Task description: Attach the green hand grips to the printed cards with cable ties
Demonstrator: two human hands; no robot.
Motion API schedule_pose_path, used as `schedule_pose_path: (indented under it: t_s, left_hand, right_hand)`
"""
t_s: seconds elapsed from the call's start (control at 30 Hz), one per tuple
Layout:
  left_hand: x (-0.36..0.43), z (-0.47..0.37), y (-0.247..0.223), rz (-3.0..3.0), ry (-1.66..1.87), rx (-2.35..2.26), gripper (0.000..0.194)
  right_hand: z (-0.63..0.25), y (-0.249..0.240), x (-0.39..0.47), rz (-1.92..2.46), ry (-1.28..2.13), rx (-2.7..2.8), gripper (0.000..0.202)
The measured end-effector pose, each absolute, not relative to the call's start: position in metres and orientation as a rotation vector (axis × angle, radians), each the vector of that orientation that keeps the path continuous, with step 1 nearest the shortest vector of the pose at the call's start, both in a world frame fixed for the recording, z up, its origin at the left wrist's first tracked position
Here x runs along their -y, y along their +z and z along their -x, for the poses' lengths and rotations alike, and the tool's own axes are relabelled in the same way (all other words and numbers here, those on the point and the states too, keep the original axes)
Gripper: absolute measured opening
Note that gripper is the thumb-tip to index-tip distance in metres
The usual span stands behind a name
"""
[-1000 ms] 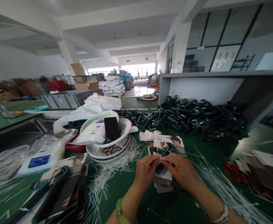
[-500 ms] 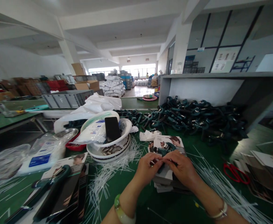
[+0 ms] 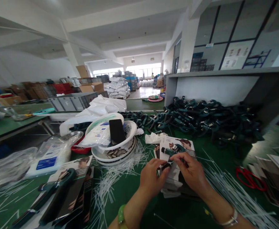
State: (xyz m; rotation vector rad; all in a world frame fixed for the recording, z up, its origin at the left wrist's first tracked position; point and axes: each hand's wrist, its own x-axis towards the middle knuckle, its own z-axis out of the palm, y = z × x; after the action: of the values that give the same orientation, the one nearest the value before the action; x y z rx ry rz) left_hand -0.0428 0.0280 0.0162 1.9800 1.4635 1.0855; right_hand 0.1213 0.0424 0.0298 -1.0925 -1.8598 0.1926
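A dark green clamp-like hand tool (image 3: 168,151) lies on a printed card (image 3: 187,145) at the top of a stack of cards. My left hand (image 3: 151,178) curls round the tool's dark near end, thumb and fingers closed on it. Just to the right, my right hand (image 3: 189,170) is pinched over the same tool. What sits between its fingertips is too small to make out. Thin white plastic ties (image 3: 117,178) lie loose to the left of the hands, and more white ties (image 3: 235,187) are spread to the right.
Many dark green tools (image 3: 201,117) are heaped at the back right. White bowls (image 3: 132,133) hold small metal parts, a bag and a phone (image 3: 117,132). Red scissors (image 3: 249,178) lie far right. Another carded tool (image 3: 58,184) and a plastic bag (image 3: 48,162) are at left.
My right hand has drawn slightly apart from my left and lifted a little; the fingertips no longer meet. The view has shifted slightly.
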Motion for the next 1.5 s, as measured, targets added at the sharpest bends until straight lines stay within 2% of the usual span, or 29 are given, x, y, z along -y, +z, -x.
schedule_pose_path:
  t_s: [0.27,0.5,0.77,0.9,0.97,1.03,1.13,1.2,1.33,1.5]
  left_hand:
    - [-0.022,0.035,0.026,-1.968,0.922,-1.718,0.019]
    - [-0.034,0.020,0.030,-1.905,0.871,-1.772,0.031]
    - [-0.039,0.019,0.029,-1.989,0.857,-1.795,0.024]
    - [-0.037,0.019,0.027,-2.063,0.811,-1.816,0.023]
    - [-0.035,0.018,0.026,-2.104,0.830,-1.817,0.024]
    - [-0.033,0.017,0.025,-2.128,0.846,-1.831,0.025]
    - [-0.030,0.013,0.024,-2.143,0.843,-1.872,0.026]
    - [-0.029,0.011,0.023,-2.143,0.846,-1.890,0.026]
    - [-0.030,0.013,0.019,-2.111,0.889,-1.831,0.025]
    - [-0.033,0.015,0.028,-2.111,0.989,-1.719,0.026]
  right_hand:
    - [-0.142,0.029,-0.025,1.008,0.044,2.402,0.021]
    - [-0.145,0.026,-0.026,0.993,0.147,2.135,0.021]
    - [-0.140,0.024,-0.022,0.930,0.074,2.145,0.023]
    - [-0.152,0.030,-0.015,0.948,0.168,2.188,0.021]
    - [-0.181,0.028,-0.016,1.119,0.180,2.065,0.021]
    - [-0.224,0.021,-0.019,1.480,0.041,1.850,0.026]
    - [-0.290,0.009,-0.023,2.110,-0.107,1.952,0.023]
    - [-0.317,0.003,-0.025,2.348,-0.124,1.981,0.024]
    - [-0.327,-0.004,-0.036,2.473,-0.046,1.906,0.029]
    - [-0.330,0.000,-0.056,2.523,0.098,1.775,0.016]
